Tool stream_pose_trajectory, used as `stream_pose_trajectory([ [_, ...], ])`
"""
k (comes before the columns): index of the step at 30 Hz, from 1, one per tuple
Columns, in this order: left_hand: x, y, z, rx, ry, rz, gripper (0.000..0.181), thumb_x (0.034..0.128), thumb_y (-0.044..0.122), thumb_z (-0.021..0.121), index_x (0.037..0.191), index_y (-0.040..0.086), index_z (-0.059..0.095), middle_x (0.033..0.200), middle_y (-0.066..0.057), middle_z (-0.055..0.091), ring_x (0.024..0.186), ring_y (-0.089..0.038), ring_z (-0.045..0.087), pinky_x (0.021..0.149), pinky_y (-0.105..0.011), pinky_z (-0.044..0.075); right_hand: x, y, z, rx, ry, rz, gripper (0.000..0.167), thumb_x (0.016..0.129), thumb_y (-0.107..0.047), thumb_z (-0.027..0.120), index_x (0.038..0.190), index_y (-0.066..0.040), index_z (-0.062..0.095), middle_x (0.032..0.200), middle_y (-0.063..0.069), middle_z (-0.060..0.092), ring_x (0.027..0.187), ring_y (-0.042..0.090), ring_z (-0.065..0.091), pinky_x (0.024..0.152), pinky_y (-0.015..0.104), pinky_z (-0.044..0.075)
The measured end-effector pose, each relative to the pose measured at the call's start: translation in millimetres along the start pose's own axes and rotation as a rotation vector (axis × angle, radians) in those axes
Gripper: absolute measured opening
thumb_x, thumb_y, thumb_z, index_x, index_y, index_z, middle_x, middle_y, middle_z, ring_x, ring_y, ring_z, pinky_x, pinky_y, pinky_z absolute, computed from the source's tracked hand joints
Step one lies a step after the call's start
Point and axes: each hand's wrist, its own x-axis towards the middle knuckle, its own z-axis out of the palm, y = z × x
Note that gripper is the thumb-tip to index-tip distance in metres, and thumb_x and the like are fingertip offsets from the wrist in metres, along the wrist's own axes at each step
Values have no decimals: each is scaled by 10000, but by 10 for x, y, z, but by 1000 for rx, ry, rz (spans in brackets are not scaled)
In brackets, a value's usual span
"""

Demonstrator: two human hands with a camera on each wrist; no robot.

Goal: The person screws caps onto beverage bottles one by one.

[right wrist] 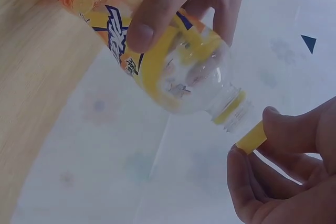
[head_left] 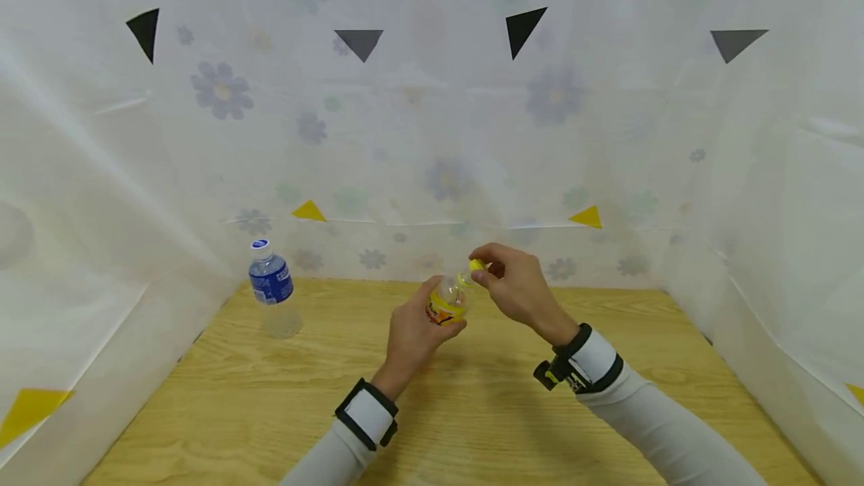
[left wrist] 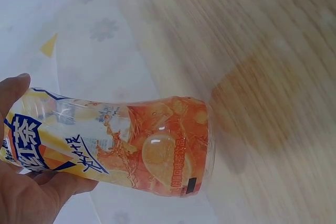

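The left hand (head_left: pixel 413 328) grips a clear bottle (head_left: pixel 447 301) with a yellow and orange label round its upper part. In the left wrist view the bottle (left wrist: pixel 152 145) is held off the table, its base towards the wooden top. The right hand (head_left: pixel 518 287) pinches a yellow cap (right wrist: pixel 253 138) between thumb and fingers. In the right wrist view the cap is apart from the threaded neck (right wrist: pixel 239 116), just beside the bare mouth. The bottle is tilted, its neck towards the right hand (right wrist: pixel 286 166).
A second clear bottle (head_left: pixel 271 281) with a blue label and a white cap stands at the left rear of the wooden table (head_left: pixel 270 411). Pale flowered sheeting (head_left: pixel 432 133) with black, grey and yellow triangles encloses the back and both sides.
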Motion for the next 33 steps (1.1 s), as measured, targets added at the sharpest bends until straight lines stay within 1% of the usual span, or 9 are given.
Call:
stream_pose_trajectory([
  [6, -11, 11, 9, 4, -10, -8, 755, 747, 288, 914, 1408, 212, 558, 1056, -53, 747, 871, -205, 708, 722, -354, 558, -5, -50, 66, -3, -55, 9, 233, 939, -73, 695, 1171, -79, 709, 984, 78, 726, 821, 198, 676, 681, 342, 537],
  [11, -15, 15, 0, -7, -7, -7, 752, 753, 271, 911, 1411, 195, 555, 1059, -60, 746, 875, -212, 712, 723, -363, 567, -7, -48, 96, -11, -60, -5, 245, 936, -48, 687, 1177, -86, 709, 1011, 86, 728, 871, 236, 699, 726, 394, 560],
  [17, -6, 4, -10, -2, -2, -5, 755, 753, 285, 911, 1412, 173, 559, 1067, -68, 748, 885, -219, 716, 738, -370, 572, 2, -52, 101, 4, -77, -7, 281, 931, 3, 650, 1183, -105, 708, 1122, 94, 725, 1004, 311, 713, 826, 474, 577],
  [20, -2, 2, -13, 1, 1, -6, 759, 754, 288, 910, 1415, 160, 559, 1066, -75, 749, 886, -225, 717, 736, -373, 572, 9, -59, 100, 5, -86, -12, 303, 927, 28, 632, 1185, -109, 709, 1153, 99, 723, 1041, 330, 708, 845, 487, 577],
  [24, 3, 8, -20, 6, 1, -6, 766, 754, 291, 909, 1420, 150, 559, 1065, -81, 748, 882, -231, 717, 731, -376, 572, 19, -75, 93, 7, -95, -11, 317, 921, 44, 620, 1186, -107, 710, 1147, 100, 726, 1051, 335, 708, 843, 482, 580],
  [33, -7, -10, -16, 6, 7, 1, 763, 757, 297, 907, 1423, 176, 555, 1073, -75, 744, 886, -223, 715, 729, -363, 574, 18, -91, 99, 11, -106, -15, 313, 916, 57, 615, 1183, -81, 705, 1162, 117, 728, 1061, 351, 711, 855, 494, 582],
])
